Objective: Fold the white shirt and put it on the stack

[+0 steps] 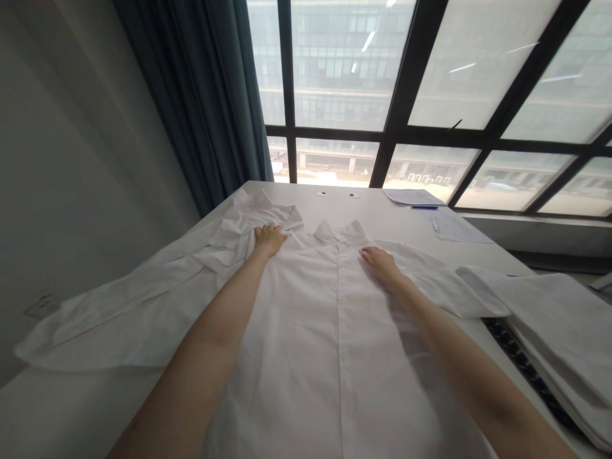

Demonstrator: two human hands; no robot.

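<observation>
A white button-front shirt (306, 331) lies spread on the table, its collar (339, 233) at the far end and its front placket running toward me. My left hand (270, 240) rests on the shirt's left shoulder, fingers slightly bent over the cloth and thumb out to the side. On the other side of the collar, my right hand (381, 261) lies on the upper front with its fingers extended. The shirt's right sleeve (444, 290) stretches out past my right forearm. Another crumpled white garment (138, 306) lies to the left, partly against the shirt.
Folded white cloth (564, 331) sits at the right over a dark, patterned edge (521, 363). Papers (414, 197) and a blue pen (424, 207) lie at the back right of the white table (291, 192). Beyond stand a dark curtain (205, 95) and framed windows.
</observation>
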